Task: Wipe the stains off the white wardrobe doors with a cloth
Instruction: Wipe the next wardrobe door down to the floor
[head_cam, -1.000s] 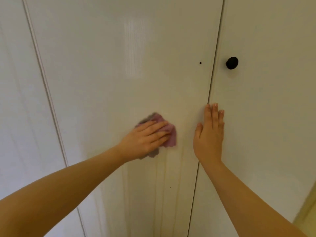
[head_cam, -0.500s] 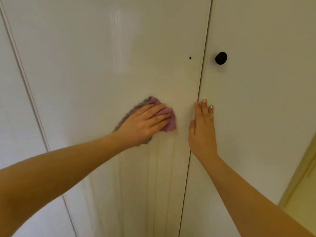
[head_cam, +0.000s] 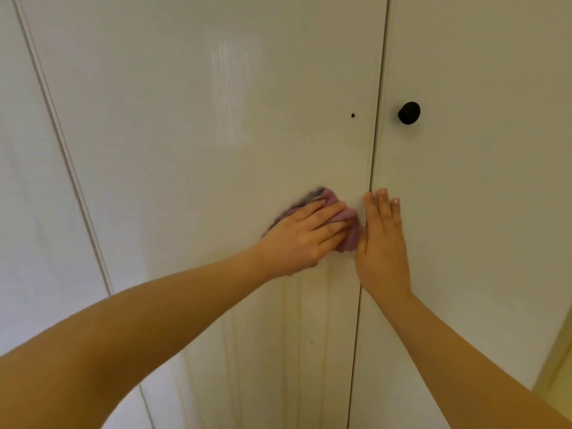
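Two white wardrobe doors fill the view: the left door (head_cam: 198, 125) and the right door (head_cam: 483, 193), split by a narrow vertical gap. My left hand (head_cam: 305, 236) presses a crumpled purple cloth (head_cam: 349, 226) flat against the left door, close to the gap, fingers mostly straight over it. My right hand (head_cam: 383, 243) lies flat with straight fingers on the edge of the right door, right beside the cloth. Faint vertical streaks (head_cam: 297, 342) run down the left door below the cloth.
A black round knob (head_cam: 409, 112) sits on the right door above my right hand. A small dark hole (head_cam: 353, 115) marks the left door near the gap. Another white panel (head_cam: 34, 212) stands at far left, and a yellowish wall strip (head_cam: 557, 360) at lower right.
My left hand has slid the cloth to the right, up to the gap and my right hand. My right hand stays flat on the right door's edge.
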Demonstrator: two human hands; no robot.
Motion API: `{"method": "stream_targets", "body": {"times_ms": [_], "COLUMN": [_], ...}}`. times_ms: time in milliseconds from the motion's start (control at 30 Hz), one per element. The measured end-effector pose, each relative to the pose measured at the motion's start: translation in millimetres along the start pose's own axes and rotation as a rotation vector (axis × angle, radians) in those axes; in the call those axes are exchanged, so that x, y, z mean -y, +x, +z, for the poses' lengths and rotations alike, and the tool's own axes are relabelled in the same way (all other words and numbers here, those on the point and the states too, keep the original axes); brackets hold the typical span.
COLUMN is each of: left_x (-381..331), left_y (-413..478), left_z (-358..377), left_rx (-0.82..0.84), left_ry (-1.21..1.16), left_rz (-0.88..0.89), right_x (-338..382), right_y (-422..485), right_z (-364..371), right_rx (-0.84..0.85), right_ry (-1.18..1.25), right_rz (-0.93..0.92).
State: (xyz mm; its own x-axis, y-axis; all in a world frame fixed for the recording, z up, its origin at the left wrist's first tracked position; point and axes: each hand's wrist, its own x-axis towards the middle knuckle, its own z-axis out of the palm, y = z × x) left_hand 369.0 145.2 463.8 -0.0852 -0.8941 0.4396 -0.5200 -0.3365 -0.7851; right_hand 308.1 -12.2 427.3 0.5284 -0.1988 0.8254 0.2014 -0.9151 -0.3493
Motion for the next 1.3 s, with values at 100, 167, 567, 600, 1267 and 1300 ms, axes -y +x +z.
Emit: {"method": "stream_targets", "body": {"times_ms": [100, 167, 567, 600, 1267, 1300], "left_x": [29, 43, -17, -6, -43, -52], "left_y": [-55, -95, -74, -70, -60, -71], "left_z": [-8, -14, 7, 5, 17, 18], "left_rx": [-0.060, -0.104, 0.036, -0.030, -0.090, -0.061], "left_ry": [0.033, 0.067, 0.029, 0.039, -0.049, -0.064], "left_rz": [-0.027, -0.041, -0.051, -0.123, -0.334, -0.284], "right_x": [0, -1, -1, -1, 11, 8], "right_y": [-1, -4, -5, -2, -7, -9], "right_z": [3, 7, 19, 20, 8, 6], "right_rx": [-0.043, -0.047, -0.116, -0.127, -0.099, -0.086], "right_ry": [0.002, -0.004, -0.053, -0.057, -0.010, -0.025], "right_rz": [-0.012, -0.022, -0.008, -0.022, 0.044, 0.031]}}
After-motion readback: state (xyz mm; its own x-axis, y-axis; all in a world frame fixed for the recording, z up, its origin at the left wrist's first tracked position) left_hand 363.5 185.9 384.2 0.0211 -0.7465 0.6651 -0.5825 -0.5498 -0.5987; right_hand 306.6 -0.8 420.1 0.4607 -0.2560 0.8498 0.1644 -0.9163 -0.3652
